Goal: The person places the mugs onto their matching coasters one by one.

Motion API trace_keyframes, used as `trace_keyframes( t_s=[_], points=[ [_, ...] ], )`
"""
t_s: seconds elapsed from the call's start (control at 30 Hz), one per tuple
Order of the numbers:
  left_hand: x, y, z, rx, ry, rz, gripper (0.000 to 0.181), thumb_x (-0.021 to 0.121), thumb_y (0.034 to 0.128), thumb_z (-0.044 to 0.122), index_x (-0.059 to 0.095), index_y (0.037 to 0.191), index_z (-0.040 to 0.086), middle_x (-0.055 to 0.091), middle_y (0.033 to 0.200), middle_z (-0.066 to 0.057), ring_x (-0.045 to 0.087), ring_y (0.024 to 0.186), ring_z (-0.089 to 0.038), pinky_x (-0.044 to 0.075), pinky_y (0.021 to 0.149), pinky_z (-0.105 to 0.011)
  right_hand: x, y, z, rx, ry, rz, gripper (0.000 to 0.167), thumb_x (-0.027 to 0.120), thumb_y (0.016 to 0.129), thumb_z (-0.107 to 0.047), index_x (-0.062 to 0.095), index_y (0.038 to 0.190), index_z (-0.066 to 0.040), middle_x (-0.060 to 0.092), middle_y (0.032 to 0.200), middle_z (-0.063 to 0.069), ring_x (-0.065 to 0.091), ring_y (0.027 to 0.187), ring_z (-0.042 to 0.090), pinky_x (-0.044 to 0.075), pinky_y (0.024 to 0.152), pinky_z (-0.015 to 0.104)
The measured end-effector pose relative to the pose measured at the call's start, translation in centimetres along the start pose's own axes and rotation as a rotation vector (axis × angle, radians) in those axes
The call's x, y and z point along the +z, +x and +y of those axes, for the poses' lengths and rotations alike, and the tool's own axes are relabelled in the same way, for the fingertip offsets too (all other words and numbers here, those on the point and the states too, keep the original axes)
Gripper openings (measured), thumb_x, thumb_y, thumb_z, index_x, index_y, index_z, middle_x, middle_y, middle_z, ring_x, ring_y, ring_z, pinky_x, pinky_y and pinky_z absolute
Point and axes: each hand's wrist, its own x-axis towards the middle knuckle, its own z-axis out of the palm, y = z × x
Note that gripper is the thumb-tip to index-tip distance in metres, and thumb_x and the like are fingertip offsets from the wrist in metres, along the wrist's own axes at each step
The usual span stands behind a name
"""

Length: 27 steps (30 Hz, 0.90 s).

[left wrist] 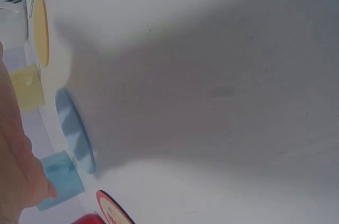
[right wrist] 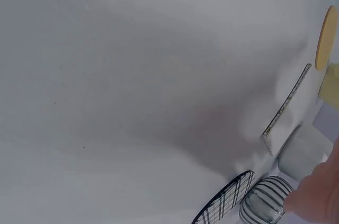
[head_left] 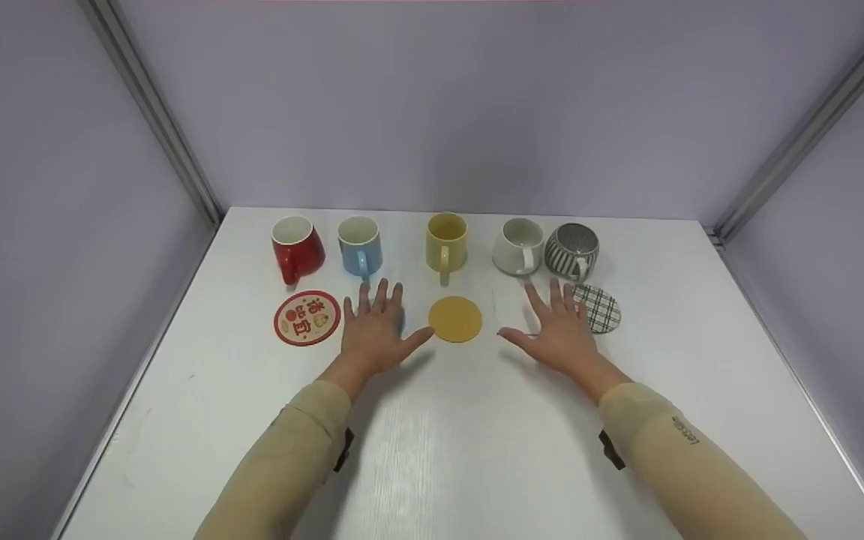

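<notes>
five mugs [head_left: 446,244], insides unclear, four round coasters [head_left: 455,319] near my left hand [head_left: 374,335] and right hand [head_left: 561,335], fingers [head_left: 380,296] all spread

Smooth, matt yellow coaster [head_left: 455,319]

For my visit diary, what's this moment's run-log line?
left hand: outspread, over blue coaster | right hand: outspread, near plaid coaster | mugs: five in a row, none held

Passable gaps flank the yellow mug [head_left: 446,241]; the white mug [head_left: 514,251] crowds the striped mug [head_left: 570,253], blocking passage between.
</notes>
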Motion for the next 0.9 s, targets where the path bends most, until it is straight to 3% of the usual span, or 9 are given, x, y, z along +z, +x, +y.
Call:
trace_keyframes(
  t_s=[0.23,0.43,0.73,0.9],
  points=[
    [-0.2,0.2,0.5,0.008,-0.015,-0.017,0.108,0.038,0.0943,0.086,0.016,0.172,0.014,0.01,0.177,-0.015,0.002,0.161,-0.047,0.002,0.127,-0.07,-0.9,-0.2,0.7,0.016,-0.013,-0.009,0.108,0.05,0.093,-0.083,0.015,0.172,-0.018,-0.002,0.174,0.028,-0.004,0.16,0.05,0.007,0.126,0.071],
    [-0.3,0.3,1.3,0.022,-0.012,-0.017,0.109,0.038,0.0939,0.087,0.016,0.172,0.013,0.01,0.177,-0.015,0.0,0.161,-0.047,0.004,0.127,-0.069,-1.9,-0.4,1.5,0.039,-0.02,0.002,0.11,0.048,0.093,-0.085,0.017,0.172,-0.015,0.002,0.174,0.03,0.0,0.16,0.05,0.003,0.127,0.07],
    [-0.1,1.0,2.9,0.043,0.037,-0.039,0.111,0.029,0.0927,0.09,0.012,0.172,0.014,0.008,0.178,-0.015,0.002,0.162,-0.045,0.005,0.128,-0.068,-2.9,-1.0,3.3,0.056,-0.031,0.021,0.109,0.049,0.095,-0.082,0.016,0.171,-0.013,0.002,0.174,0.031,0.0,0.159,0.053,0.007,0.126,0.071],
    [0.3,1.6,3.6,0.058,0.01,-0.054,0.111,0.03,0.0931,0.09,0.01,0.172,0.014,0.006,0.178,-0.014,0.0,0.162,-0.044,0.003,0.128,-0.067,-3.5,-1.1,4.2,0.073,-0.007,0.02,0.111,0.047,0.094,-0.084,0.016,0.171,-0.011,0.0,0.173,0.033,-0.001,0.158,0.054,0.003,0.125,0.073]
  ],
)
